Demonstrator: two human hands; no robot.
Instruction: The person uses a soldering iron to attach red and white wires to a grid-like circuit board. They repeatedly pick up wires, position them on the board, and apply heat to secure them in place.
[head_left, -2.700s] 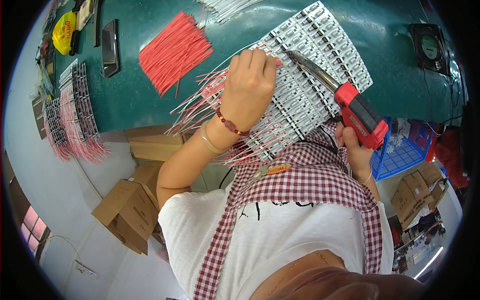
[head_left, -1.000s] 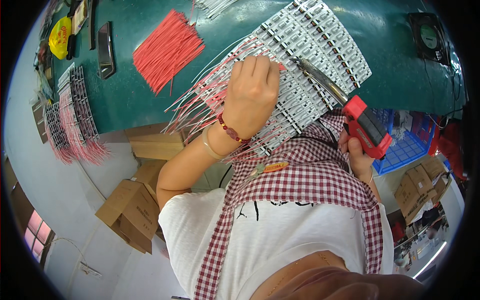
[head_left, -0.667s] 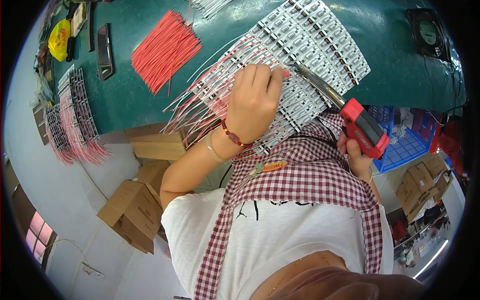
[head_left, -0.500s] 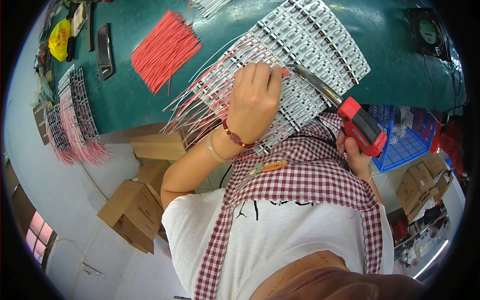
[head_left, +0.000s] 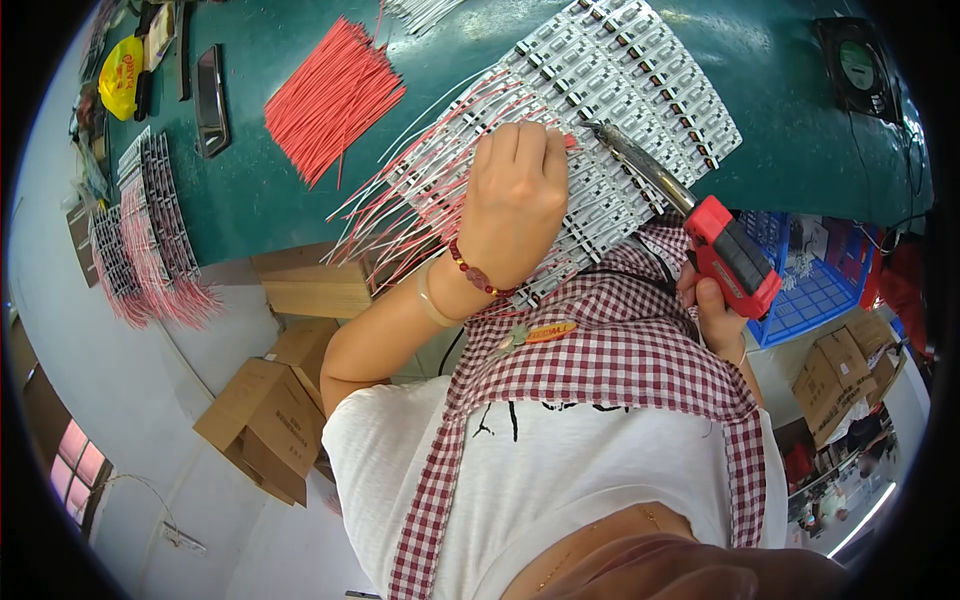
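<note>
A panel of white circuit boards (head_left: 665, 85) lies slanted on the green table, with rows of small parts along it. Red and white wires (head_left: 385, 200) trail off its left side. My left hand (head_left: 517, 200) rests over the panel, fingers curled closed, with the ends of red wires (head_left: 570, 142) poking out past the fingertips. The rest of what it holds is hidden under the palm. In my right hand (head_left: 715, 305) is a red and black soldering gun (head_left: 735, 255), its metal tip just right of the left fingertips and above the boards.
A pile of red wires (head_left: 335, 100) lies left of the panel, with white wires (head_left: 425, 12) behind. A phone (head_left: 211, 100) and wired boards (head_left: 160, 220) are at far left. A blue crate (head_left: 810, 290) stands right; a black fan-like device (head_left: 857, 65) sits at back right.
The soldering gun has shifted slightly right and down, its tip drawing a little away from my left fingers. My left hand has moved only slightly and stays closed.
</note>
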